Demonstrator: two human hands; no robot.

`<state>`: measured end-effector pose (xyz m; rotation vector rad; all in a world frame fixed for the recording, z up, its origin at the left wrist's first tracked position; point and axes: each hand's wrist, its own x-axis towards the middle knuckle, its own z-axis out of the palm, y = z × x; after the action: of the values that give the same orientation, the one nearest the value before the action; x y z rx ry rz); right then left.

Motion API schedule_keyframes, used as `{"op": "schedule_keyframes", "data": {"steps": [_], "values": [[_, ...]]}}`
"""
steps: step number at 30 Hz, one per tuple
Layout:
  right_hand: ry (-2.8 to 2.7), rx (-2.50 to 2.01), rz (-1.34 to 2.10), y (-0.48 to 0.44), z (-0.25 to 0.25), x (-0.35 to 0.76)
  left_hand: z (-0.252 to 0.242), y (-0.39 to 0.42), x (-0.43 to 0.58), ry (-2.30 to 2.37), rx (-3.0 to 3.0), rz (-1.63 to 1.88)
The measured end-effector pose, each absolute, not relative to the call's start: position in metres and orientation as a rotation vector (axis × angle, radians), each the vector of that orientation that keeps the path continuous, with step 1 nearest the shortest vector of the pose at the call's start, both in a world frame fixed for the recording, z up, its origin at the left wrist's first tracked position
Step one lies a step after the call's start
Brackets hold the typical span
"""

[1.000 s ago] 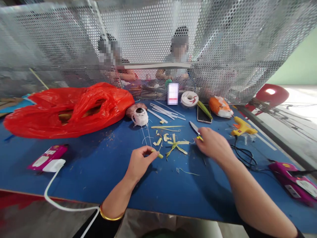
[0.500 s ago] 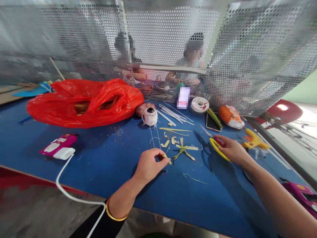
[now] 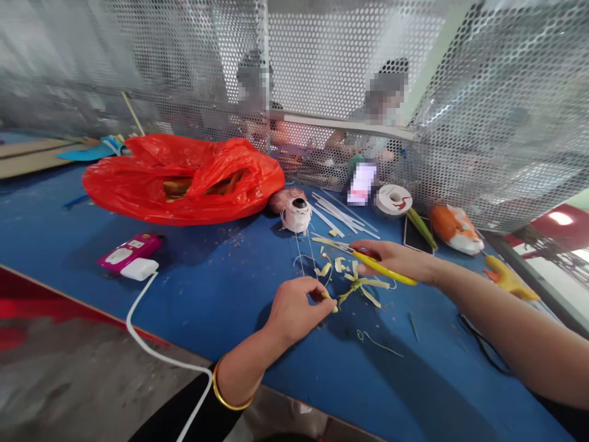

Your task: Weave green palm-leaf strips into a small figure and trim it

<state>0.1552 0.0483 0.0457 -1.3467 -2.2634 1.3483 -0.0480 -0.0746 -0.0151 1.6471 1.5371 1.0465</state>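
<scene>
1. A short pale-green piece (image 3: 334, 308) is being pinched between thumb and fingertips by the left hand (image 3: 299, 310), low by the blue table (image 3: 193, 294); whether the tabletop is being touched cannot be told.
2. Over on the right, the yellow-handled scissors (image 3: 384, 270) are being gripped in the right hand (image 3: 398, 261), with the blades being pointed leftward over the pale strips (image 3: 324, 240). How wide the blades are being held apart is too fine to read.
3. Just right of the pinched piece, a star-shaped leaf knot (image 3: 356, 285) is being left lying flat, its arms splayed, no fingers seen closed on it.
4. White threads (image 3: 300, 253) are being led from the spool (image 3: 297, 216) towards the left hand; whether they are being caught there is hidden.
5. For handling, the pale piece is being judged light and fairly bendable, easily creased; a gentle pinch near one end is being favoured, leaving the other end free. The scissors are being judged stiff and heavier, best taken by the handle loops, clear of the blades.
</scene>
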Motion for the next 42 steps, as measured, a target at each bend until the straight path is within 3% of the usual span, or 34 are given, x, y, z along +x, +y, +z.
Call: {"op": "schedule_keyframes", "data": {"steps": [10,31,42], "values": [[-2.195,-1.387,1.603,0.047,0.041,0.137,-0.017,-0.076,-0.048,1.495,1.650,1.038],[-2.563,-1.178,1.381,0.054,0.038,0.127,-0.015,-0.078,-0.047,1.464,1.700,1.051],[-2.644,-1.195,0.758,0.058,0.031,0.109,-0.011,-0.079,-0.047,1.438,1.601,1.057]]}}
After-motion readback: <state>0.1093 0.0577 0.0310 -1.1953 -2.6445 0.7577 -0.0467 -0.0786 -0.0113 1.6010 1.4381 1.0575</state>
